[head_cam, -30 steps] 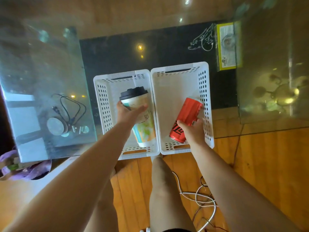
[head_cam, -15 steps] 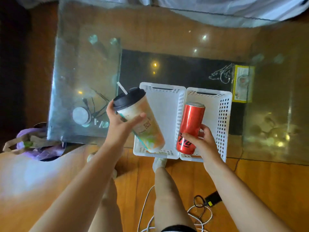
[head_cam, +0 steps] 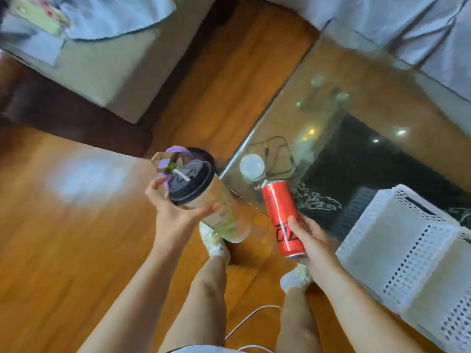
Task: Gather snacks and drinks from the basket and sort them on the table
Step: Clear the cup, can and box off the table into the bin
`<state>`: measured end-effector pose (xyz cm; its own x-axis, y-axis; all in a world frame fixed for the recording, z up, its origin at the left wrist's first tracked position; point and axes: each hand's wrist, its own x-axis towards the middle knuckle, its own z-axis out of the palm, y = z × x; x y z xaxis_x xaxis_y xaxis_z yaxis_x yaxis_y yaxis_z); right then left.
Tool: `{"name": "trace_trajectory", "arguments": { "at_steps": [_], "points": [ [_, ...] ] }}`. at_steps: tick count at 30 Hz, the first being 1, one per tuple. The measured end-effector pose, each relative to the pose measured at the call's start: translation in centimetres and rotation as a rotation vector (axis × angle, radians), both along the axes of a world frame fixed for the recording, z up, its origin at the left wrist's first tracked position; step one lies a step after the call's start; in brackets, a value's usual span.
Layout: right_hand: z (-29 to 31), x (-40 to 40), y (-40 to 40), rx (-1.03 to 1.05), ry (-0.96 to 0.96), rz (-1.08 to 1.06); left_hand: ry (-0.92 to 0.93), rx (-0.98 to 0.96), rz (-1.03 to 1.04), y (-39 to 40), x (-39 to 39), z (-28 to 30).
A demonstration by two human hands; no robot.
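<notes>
My left hand (head_cam: 175, 212) grips a tall paper cup (head_cam: 219, 207) with a black lid and a white straw, tilted and held over the wooden floor left of the glass table (head_cam: 356, 103). My right hand (head_cam: 309, 238) holds a slim red can (head_cam: 281, 215) by its lower half, nearly upright, at the table's near corner. Two white perforated baskets (head_cam: 407, 250) stand side by side on the table at the lower right, away from both hands. Their insides are not visible from this angle.
A white round disc with a black cable (head_cam: 252, 166) lies under the glass near the corner. A purple bag (head_cam: 175, 156) sits on the floor behind the cup. A cushioned seat (head_cam: 102, 62) stands at the upper left, and white cables (head_cam: 249, 319) trail between my legs.
The view has swung left, so the baskets have shifted to the lower right. Both hands have carried the cup and the can out of the baskets and leftward, past the table's corner.
</notes>
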<state>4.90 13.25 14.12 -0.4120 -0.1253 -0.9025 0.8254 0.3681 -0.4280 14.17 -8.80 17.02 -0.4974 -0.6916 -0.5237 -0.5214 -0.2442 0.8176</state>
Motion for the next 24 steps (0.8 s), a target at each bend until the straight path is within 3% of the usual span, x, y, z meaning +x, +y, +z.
{"name": "trace_trajectory", "arguments": {
  "at_steps": [5,11,15,20,24],
  "points": [
    [-2.3,3.0,-11.6,-0.01,-0.211,-0.007,-0.068,-0.106,0.183,-9.3,5.3,-1.9],
    [-7.3,4.8,-20.9,0.091,-0.384,-0.032,-0.113,-0.143,0.219,-14.2,6.2,-9.1],
    [-12.1,4.8,-23.8,0.182,-0.376,-0.012,-0.077,-0.115,0.22,-15.2,4.5,-15.0],
    [-18.5,4.0,-26.1,0.21,-0.233,0.004,-0.044,-0.144,0.201,-15.7,2.8,-21.0],
    [-22.8,3.4,-28.1,0.212,-0.145,0.019,-0.027,-0.182,0.295,-15.4,2.2,-24.7]
  ]
}}
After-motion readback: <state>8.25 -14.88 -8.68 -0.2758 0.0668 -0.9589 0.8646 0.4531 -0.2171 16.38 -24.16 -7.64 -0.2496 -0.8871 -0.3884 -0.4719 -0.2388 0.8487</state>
